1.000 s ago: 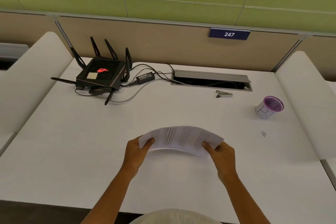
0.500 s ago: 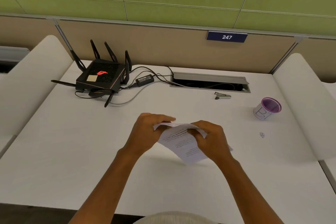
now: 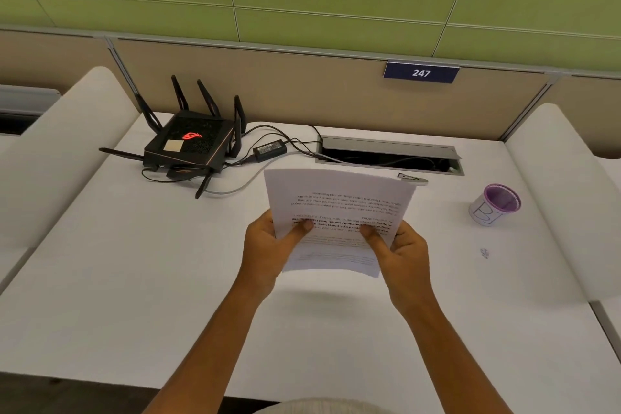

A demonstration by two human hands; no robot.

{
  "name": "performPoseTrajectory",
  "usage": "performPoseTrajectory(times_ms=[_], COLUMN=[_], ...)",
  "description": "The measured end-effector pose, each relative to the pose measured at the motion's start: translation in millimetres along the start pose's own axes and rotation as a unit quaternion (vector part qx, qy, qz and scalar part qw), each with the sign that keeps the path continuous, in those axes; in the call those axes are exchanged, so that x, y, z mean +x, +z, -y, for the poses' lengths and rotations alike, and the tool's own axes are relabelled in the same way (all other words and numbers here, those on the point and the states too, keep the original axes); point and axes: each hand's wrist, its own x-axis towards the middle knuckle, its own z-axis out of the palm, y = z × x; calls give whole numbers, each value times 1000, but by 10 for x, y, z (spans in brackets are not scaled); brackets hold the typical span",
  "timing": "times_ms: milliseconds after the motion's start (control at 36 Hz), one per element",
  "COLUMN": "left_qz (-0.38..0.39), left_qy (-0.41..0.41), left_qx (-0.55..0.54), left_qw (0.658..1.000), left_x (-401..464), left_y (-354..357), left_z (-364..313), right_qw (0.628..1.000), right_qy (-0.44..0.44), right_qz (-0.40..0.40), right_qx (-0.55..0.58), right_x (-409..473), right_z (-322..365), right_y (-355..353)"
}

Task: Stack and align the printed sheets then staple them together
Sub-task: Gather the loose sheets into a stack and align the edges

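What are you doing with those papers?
A person is holding a few printed sheets up above the white desk, left hand on one side and right hand on the other, thumbs pressed on the front. The print faces them upside down. The sheets are not stapled yet: the small stapler lies untouched behind them, by the cable slot. A purple-rimmed cup and a black router sit off to the sides.

you're at a white desk [image 3: 134,279]. far beyond your left hand [image 3: 268,245] a black router [image 3: 190,144] sits on it, a power brick [image 3: 270,152] just beside. a small stapler [image 3: 412,178] lies beyond your right hand [image 3: 403,255], and a purple-rimmed cup [image 3: 494,205] stands out to that hand's right.
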Motion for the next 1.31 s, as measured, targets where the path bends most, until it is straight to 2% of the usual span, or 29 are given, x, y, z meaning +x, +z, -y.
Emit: performPoseTrajectory(times_ms=[139, 278, 444, 611, 694, 806, 917, 972, 1056, 1139, 1222, 1306], left_qz=[-28, -29, -14, -18, -3, 58, 118, 148, 190, 215, 214, 167], left_qy=[-39, -78, -49, -74, -49, -4, 31, 61, 109, 135, 130, 79], left_qx=[27, 57, 52, 71, 93, 131, 215, 258, 316, 340, 308, 280], left_qw=[998, 995, 997, 995, 994, 990, 969, 953, 923, 905, 918, 942], left_x=[-87, -205, -191, -169, -136, -76, 7, 26, 37, 51, 46, 53], left_y=[-10, 1, 31, 20, -15, -63, -103, -95, -39, 8, -8, -196], left_z=[275, 497, 428, 559, 536, 445, 411, 373, 296, 243, 199, 246], right_qw=[999, 989, 991, 989, 994, 996, 969, 946, 904, 887, 905, 935], right_qy=[46, 147, 130, 147, 105, -26, -118, -147, -158, -145, -130, -107], right_qz=[-15, -17, -32, -3, -12, -19, 17, 79, 190, 230, 220, 187], right_qx=[7, 8, 16, -13, -12, -81, -217, -280, -349, -373, -340, -280], right_x=[-89, -158, -150, -187, -126, 15, 178, 224, 227, 214, 186, 151], right_z=[-293, -663, -593, -658, -545, -288, 0, 125, 213, 218, 183, 179], right_y=[28, 19, -37, -43, -112, -251, -369, -388, -341, -251, -233, -320])
